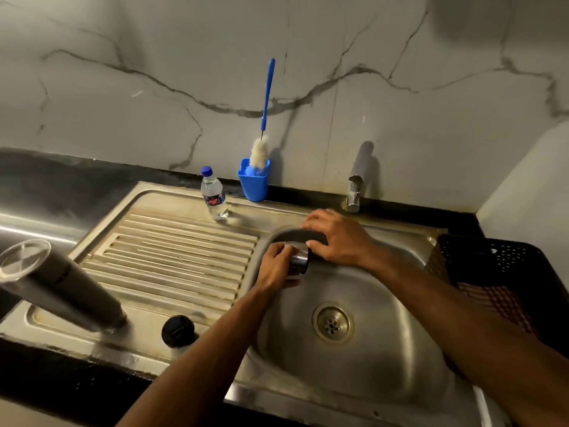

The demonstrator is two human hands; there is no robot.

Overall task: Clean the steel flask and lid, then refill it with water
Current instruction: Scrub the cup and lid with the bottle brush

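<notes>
Hands point(308, 251) together over sink point(385, 380), both gripping steel lid point(299, 257), flask point(61, 288) on drainboard.

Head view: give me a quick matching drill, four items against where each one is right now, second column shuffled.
Items:
1. flask
2. steel cup lid
3. brush
4. black cap

Places:
A. standing in the blue holder by the wall
B. lying flat near the drainboard's front edge
C. held over the sink by the left hand and right hand
D. standing on the drainboard's left end

Pairs: 1-D, 2-C, 3-A, 4-B
</notes>
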